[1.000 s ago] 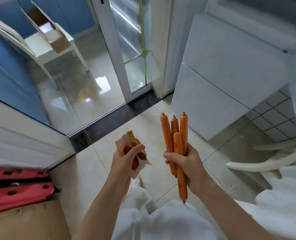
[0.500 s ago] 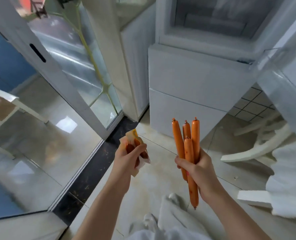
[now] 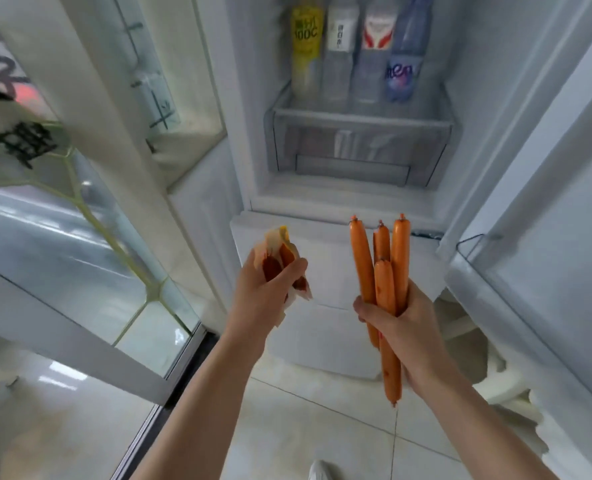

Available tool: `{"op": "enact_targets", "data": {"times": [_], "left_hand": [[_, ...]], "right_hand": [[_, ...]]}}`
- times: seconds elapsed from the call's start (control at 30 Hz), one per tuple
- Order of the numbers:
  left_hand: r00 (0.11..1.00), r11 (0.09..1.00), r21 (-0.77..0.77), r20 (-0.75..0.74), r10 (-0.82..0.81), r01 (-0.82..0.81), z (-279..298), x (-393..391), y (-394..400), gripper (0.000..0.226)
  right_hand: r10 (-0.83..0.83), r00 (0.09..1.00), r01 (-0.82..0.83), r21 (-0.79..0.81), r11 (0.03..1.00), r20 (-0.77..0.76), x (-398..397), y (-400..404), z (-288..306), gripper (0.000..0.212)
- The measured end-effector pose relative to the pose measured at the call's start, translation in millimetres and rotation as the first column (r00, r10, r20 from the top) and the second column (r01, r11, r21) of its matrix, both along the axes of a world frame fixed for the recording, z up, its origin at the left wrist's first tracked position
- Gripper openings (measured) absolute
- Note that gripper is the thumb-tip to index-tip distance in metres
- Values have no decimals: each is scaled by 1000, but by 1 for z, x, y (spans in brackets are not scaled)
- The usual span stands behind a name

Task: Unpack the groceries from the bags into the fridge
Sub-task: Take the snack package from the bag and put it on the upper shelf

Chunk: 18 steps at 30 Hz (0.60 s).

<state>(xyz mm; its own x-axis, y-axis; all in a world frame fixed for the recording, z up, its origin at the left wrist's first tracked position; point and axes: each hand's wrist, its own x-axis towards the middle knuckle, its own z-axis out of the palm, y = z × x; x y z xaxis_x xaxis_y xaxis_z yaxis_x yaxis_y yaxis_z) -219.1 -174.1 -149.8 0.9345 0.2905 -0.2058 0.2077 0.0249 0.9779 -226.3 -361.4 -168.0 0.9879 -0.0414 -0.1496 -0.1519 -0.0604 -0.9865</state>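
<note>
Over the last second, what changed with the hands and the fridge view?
The view swung up from the floor to the open fridge, now showing bottles above a clear drawer. Nothing was picked up or released: the right hand still grips the sausages, the left hand still holds the small packet.

The open fridge (image 3: pixel 353 188) stands clear ahead of both full hands — its door (image 3: pixel 544 174) swung wide on the right. Four bottles (image 3: pixel 356 53) crowd the shelf at the back; the clear drawer (image 3: pixel 356 147) beneath is pushed in — a bare ledge lies below its front.
</note>
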Motion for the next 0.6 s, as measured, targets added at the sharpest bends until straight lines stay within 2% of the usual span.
{"op": "enact_targets", "data": {"times": [0.1, 0.23, 0.3, 0.4, 0.6], "left_hand": [[992, 997, 44, 111, -67, 63, 31, 51, -5, 45], [951, 986, 59, 259, -168, 158, 73, 111, -9, 35], [915, 975, 77, 336, -223, 209, 91, 140, -12, 29], [864, 959, 140, 416, -284, 248, 115, 181, -15, 8], [739, 920, 311, 556, -381, 240, 172, 252, -17, 9]], "right_hand": [[-54, 992, 57, -24, 998, 113, 50, -2, 27, 24], [-102, 962, 105, 3, 994, 254, 105, -3, 67, 25], [-124, 945, 128, 7, 992, 303, 129, -1, 84, 23], [-158, 919, 157, 33, 987, 362, 160, 3, 108, 22], [-158, 840, 160, 42, 986, 519, 214, 12, 167, 23]]}}
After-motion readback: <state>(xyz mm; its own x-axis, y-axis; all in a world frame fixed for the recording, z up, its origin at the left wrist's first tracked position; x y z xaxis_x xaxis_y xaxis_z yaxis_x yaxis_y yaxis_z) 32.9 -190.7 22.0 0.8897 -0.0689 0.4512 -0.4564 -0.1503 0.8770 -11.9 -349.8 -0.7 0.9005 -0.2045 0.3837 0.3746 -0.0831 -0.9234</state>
